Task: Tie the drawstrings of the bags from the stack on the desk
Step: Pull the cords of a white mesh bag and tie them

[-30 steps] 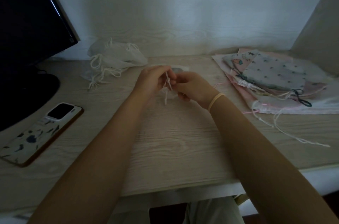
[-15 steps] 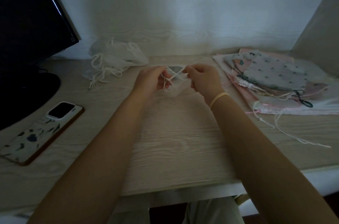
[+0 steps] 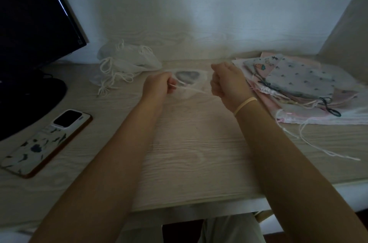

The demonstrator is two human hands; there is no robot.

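Desk [image 3: 191, 159]: pale wood grain, landmark for all below.
Monitor [image 3: 29, 23]: dark, desk's far left.
Stack of bags [image 3: 302, 87]: patterned and pink fabric, desk's far right, loose strings trailing toward the front edge.
Heap of white bags [image 3: 127, 63]: back of desk, left of centre.
Phone [image 3: 45, 143]: face down, desk's left front.
Sheer bag [image 3: 189, 81]: mid-desk toward the back, between the hands.
Left hand [image 3: 159, 86], right hand [image 3: 227, 81]: both fisted, each gripping a drawstring [image 3: 191, 89] end, cord stretched between them.

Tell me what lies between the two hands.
Head view: between left hand and right hand, white drawstrings stretch over a sheer bag on the desk.
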